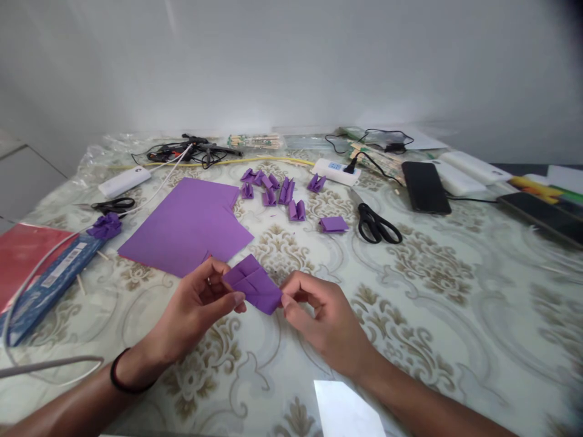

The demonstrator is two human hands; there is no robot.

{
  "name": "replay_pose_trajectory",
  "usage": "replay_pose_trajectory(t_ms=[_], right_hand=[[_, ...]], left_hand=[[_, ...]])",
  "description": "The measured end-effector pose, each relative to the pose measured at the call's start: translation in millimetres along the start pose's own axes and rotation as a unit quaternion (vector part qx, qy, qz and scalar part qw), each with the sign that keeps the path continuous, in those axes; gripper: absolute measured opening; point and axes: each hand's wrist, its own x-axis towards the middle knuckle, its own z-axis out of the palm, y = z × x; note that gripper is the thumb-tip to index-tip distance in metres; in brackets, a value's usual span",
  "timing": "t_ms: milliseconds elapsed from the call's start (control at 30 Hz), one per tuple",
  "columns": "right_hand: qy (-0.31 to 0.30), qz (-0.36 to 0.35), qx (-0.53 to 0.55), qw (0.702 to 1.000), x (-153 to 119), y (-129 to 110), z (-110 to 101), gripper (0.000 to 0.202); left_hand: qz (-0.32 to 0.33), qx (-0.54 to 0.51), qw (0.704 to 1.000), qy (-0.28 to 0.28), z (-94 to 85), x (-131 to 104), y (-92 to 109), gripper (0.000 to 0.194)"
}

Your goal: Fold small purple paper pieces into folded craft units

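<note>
A small piece of purple paper point(255, 283) with crease lines is stretched between my two hands, raised above the table. My left hand point(200, 303) pinches its left corner between thumb and fingers. On the opposite corner, my right hand point(324, 315) has thumb and forefinger closed. Just beyond my left hand lie large purple paper sheets point(182, 224). Several small folded purple paper pieces point(286, 190) stand in a loose group farther back. One flat folded purple piece point(333, 224) lies to their right, near black-handled scissors point(376, 224).
A patterned cloth point(428, 273) covers the table. At left are a blue and red packet point(54, 273), a purple paper flower point(105, 226) and another pair of scissors point(113, 205). A white power strip point(336, 172), tangled cables point(191, 150) and phones point(426, 187) lie farther back. White paper point(348, 409) lies in front.
</note>
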Motion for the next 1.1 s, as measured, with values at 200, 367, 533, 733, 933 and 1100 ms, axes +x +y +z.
replay_pose_trajectory(t_ms=[200, 367, 533, 733, 933, 1100], right_hand=[[-0.031, -0.003, -0.025, 0.999, -1.1, 0.6, 1.4, 0.015], [-0.062, -0.007, -0.037, 0.997, -1.3, -0.9, 4.3, 0.015], [-0.076, 0.004, -0.041, 0.996, -1.0, -1.2, 9.3, 0.018], [-0.075, 0.03, -0.02, 0.997, -2.6, -3.1, 13.0, 0.014], [-0.069, 0.046, -0.009, 0.996, -3.2, -2.9, 9.5, 0.01], [-0.048, 0.048, 0.01, 0.998, 1.5, -1.5, 2.4, 0.008]], left_hand=[[-0.003, 0.008, 1.0, -0.008, 6.1, 1.5, 2.8, 0.035], [0.007, 0.061, 0.998, -0.011, 6.7, -1.5, -2.5, 0.027], [0.063, 0.13, 0.989, -0.023, 9.2, -9.0, -12.6, 0.03], [0.085, 0.177, 0.981, -0.006, 15.3, -13.6, -11.9, 0.031], [0.079, 0.169, 0.982, 0.024, 17.8, -16.1, -8.5, 0.031], [0.066, 0.137, 0.986, 0.061, 14.3, -13.6, -5.8, 0.032]])
